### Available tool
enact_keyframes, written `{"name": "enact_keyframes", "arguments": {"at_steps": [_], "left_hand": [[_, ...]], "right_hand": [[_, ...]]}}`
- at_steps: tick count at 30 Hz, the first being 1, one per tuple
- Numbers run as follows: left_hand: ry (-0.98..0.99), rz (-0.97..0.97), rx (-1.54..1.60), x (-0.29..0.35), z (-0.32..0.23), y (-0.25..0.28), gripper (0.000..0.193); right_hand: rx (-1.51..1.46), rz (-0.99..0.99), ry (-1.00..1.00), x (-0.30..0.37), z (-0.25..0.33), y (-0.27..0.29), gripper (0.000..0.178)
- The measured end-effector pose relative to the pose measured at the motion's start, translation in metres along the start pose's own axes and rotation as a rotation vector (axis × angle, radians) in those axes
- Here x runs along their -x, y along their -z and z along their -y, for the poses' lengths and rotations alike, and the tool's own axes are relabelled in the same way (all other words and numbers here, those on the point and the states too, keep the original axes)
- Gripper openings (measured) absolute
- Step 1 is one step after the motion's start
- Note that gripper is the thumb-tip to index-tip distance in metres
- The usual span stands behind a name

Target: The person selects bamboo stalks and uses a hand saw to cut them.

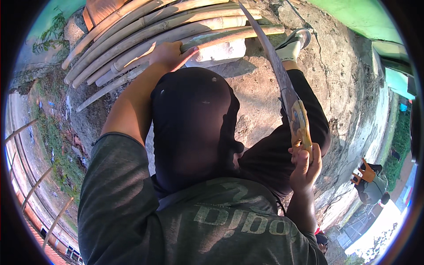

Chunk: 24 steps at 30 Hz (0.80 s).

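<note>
In my right hand (304, 165) is the wooden handle of a handsaw (282, 81), fingers closed round it. Its long blade points up and away, the far part passing beside the end of a bamboo pole (238, 36). That pole lies across a pale block (221, 52). My left hand (167, 56) grips the pole near the block's left side, thumb along the near edge; some of its fingers are hidden. Beyond and left of this hand, several more bamboo poles (154, 33) lie side by side.
My bent knee in black trousers (194, 128) fills the middle; my other leg reaches right to a sandalled foot (291, 46). Cracked concrete (340, 84) lies beneath. Far right, a person (373, 190) is by an orange stool (364, 172). Weeds (57, 137) grow at left.
</note>
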<state>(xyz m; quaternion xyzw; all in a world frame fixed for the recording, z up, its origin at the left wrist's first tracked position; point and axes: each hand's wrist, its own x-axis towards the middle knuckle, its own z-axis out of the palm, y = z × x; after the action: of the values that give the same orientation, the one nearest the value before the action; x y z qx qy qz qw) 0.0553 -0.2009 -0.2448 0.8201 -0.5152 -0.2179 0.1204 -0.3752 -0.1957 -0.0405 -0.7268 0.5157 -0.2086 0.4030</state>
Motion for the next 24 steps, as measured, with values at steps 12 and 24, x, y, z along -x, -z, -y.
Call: {"name": "enact_keyframes", "arguments": {"at_steps": [12, 24], "left_hand": [[0.016, 0.038, -0.011, 0.0, -0.003, -0.003, 0.081], [0.066, 0.049, -0.051, 0.0, -0.005, 0.002, 0.082]], "right_hand": [[0.208, 0.027, 0.168, -0.075, 0.016, -0.053, 0.021], [0.128, 0.018, 0.108, -0.023, 0.001, -0.05, 0.025]]}}
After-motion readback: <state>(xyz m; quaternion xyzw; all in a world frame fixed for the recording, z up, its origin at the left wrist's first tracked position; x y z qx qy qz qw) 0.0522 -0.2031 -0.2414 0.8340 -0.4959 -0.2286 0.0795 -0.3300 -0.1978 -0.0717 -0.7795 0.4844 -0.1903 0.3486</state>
